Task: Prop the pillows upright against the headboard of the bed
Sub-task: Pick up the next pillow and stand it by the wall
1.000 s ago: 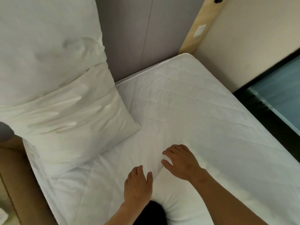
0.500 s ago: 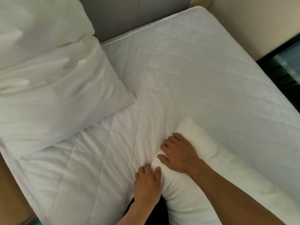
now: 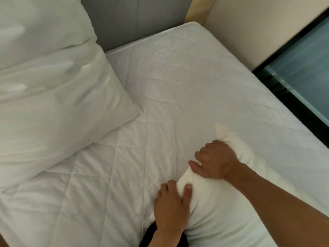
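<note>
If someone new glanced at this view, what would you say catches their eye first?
Most likely the two bare hands at the bottom centre, the left hand and right hand both closed in a grip on the near edge of a white pillow lying on the mattress. Next, the two pillows piled at the upper left beside the grey headboard.

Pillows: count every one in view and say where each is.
3. Two pillows are stacked at the left by the headboard, upper pillow over lower pillow. A third pillow lies bottom right, gripped by both hands. Others may be out of frame.
</note>
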